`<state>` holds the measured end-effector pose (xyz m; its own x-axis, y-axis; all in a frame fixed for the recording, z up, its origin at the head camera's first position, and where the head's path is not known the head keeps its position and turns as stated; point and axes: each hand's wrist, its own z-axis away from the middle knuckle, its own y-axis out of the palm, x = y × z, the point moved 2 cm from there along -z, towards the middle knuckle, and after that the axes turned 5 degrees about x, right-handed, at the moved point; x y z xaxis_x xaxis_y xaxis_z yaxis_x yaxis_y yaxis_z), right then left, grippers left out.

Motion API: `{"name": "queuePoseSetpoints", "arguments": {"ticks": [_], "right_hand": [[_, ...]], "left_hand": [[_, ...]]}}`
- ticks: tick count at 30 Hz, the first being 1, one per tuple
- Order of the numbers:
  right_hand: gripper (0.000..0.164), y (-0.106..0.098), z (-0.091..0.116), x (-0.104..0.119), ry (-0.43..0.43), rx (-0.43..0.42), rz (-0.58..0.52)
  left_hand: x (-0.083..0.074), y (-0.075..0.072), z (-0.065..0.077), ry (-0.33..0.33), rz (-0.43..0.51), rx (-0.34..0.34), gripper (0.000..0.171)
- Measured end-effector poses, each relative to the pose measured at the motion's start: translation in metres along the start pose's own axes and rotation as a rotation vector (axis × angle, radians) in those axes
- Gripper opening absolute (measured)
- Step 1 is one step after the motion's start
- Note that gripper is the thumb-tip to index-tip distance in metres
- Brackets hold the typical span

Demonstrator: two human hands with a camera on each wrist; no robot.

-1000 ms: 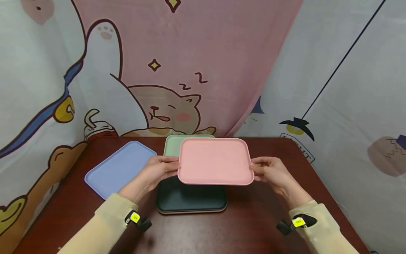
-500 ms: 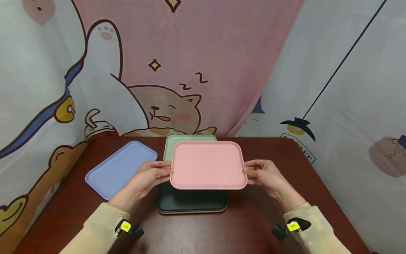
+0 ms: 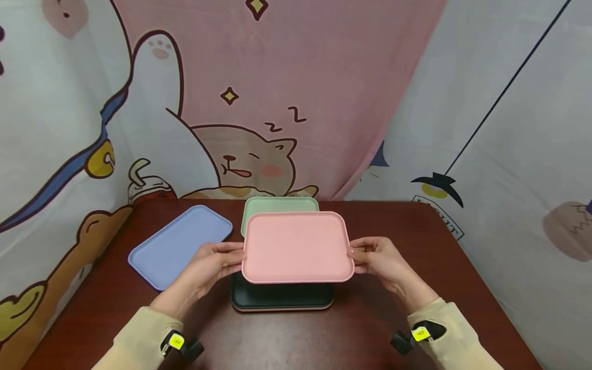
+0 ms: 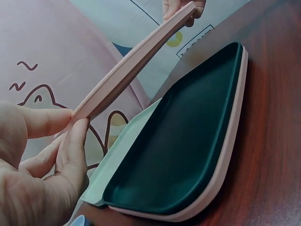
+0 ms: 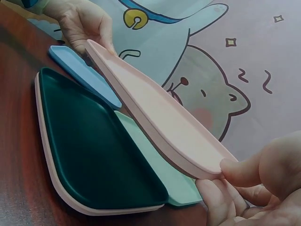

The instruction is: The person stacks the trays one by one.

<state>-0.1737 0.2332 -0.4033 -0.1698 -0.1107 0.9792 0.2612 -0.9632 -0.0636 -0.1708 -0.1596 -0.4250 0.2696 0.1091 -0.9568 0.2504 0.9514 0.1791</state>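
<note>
A pink rectangular tray (image 3: pixel 297 247) is held up off the table between both hands. My left hand (image 3: pixel 210 267) pinches its left short edge, thumb on top and fingers beneath. On the opposite edge, my right hand (image 3: pixel 380 264) grips it the same way. Below it lies a dark green tray (image 4: pixel 181 136), stacked on another pink tray (image 5: pixel 51 174) whose rim shows around it. The held tray hides the rear of this stack in the head view. Behind the stack, a light green tray (image 3: pixel 280 204) is partly covered from view.
A blue tray (image 3: pixel 180 246) lies slanted on the dark red-brown table (image 3: pixel 287 339), left of the stack and close to my left forearm. A curtain with cartoon cats (image 3: pixel 259 164) hangs along the table's back and sides.
Both hands have brought the pink tray left and nearer to me, lower in the head view. More of the light green tray now shows behind it. The trays on the table have stayed put.
</note>
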Motion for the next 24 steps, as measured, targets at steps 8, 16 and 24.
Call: {"name": "queuePoseSetpoints", "arguments": {"ticks": [8,16,24], "right_hand": [[0.033,0.007,0.000,-0.004,0.007,0.006,-0.001],[0.031,0.013,-0.002,-0.007,0.009,0.015,-0.008],[0.031,0.016,-0.004,-0.007,0.019,0.021,-0.008]], "left_hand": [[0.008,-0.006,0.005,-0.011,0.003,-0.015,0.045],[0.013,-0.011,0.010,-0.003,0.016,-0.023,0.044],[0.013,-0.013,0.014,0.008,0.028,-0.027,0.045]]}}
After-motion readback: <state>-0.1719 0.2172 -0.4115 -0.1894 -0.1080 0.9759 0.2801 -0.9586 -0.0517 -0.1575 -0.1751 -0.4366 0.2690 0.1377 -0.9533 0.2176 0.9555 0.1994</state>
